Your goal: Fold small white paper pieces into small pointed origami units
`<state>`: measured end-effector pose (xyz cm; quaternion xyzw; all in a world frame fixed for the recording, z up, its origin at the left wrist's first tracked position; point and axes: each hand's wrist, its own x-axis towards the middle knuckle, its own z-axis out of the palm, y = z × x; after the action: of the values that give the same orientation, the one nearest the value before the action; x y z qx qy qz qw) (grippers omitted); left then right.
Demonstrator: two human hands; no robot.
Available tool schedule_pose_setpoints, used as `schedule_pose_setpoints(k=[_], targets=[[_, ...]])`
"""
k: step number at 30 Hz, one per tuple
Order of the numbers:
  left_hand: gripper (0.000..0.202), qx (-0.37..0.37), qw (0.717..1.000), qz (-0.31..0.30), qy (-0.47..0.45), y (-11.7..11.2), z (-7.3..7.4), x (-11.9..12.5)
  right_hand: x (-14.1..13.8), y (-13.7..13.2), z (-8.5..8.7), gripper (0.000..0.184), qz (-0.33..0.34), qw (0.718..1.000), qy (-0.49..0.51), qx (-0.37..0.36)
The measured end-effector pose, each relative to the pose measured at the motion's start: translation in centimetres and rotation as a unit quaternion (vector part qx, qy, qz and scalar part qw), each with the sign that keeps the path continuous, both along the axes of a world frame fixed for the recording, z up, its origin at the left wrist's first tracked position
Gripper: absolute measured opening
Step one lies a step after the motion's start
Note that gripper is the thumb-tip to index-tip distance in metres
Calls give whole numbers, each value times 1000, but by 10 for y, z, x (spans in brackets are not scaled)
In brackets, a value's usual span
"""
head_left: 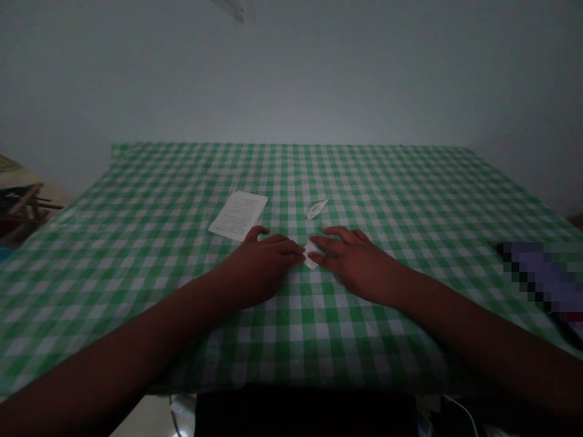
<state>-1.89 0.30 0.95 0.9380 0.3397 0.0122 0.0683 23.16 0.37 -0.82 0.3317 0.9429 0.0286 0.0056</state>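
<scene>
A small folded piece of printed paper (311,262) lies on the checked cloth between my two hands. My left hand (262,267) has its fingertips and thumb closed on the paper's left edge. From the other side, my right hand (355,261) grips its right part with thumb and index finger, the other fingers loosely bent. The fingertips cover part of the paper, so its exact folds are hidden. Just beyond them rests another small folded paper piece (317,209), pointed at its ends. Behind my left hand are flat printed sheets (239,214).
A green and white checked cloth (392,200) covers the table up to a pale wall (291,73). At the right edge lies a dark purple item (546,273), partly blurred out. Wooden furniture (27,203) stands beyond the table's left side.
</scene>
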Motion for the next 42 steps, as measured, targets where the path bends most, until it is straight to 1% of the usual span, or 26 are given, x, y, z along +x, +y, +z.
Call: schedule_pose_setpoints(k=[5, 12, 16, 21, 24, 28, 31, 35, 40, 42], targets=[[44, 1, 1000, -2, 2, -1, 1, 0, 1, -2, 2, 49, 14, 1000, 3, 8], [46, -6, 1000, 6, 1, 0, 1, 1, 2, -6, 7, 41, 38, 999, 13, 11], [47, -2, 1000, 8, -3, 0, 0, 0, 2, -6, 7, 44, 39, 999, 16, 3], [47, -6, 1000, 4, -3, -1, 1, 0, 0, -9, 5, 41, 21, 1000, 14, -10], [46, -6, 1000, 8, -2, -1, 2, 1, -2, -14, 8, 40, 13, 1000, 14, -15], [46, -6, 1000, 5, -7, -1, 2, 2, -5, -20, 13, 39, 33, 999, 18, -17], [45, -4, 1000, 4, -9, -1, 1, 1, -5, -21, 14, 38, 31, 999, 23, -21], [46, 5, 1000, 3, -11, 0, 0, -1, -1, -19, 16, 42, 36, 998, 30, -48], [49, 0, 1000, 1, -9, 0, 0, -1, 5, -13, 21, 33, 35, 994, 55, -82], [49, -1, 1000, 2, -11, 0, -1, -1, 4, -11, 20, 33, 28, 994, 63, -88]])
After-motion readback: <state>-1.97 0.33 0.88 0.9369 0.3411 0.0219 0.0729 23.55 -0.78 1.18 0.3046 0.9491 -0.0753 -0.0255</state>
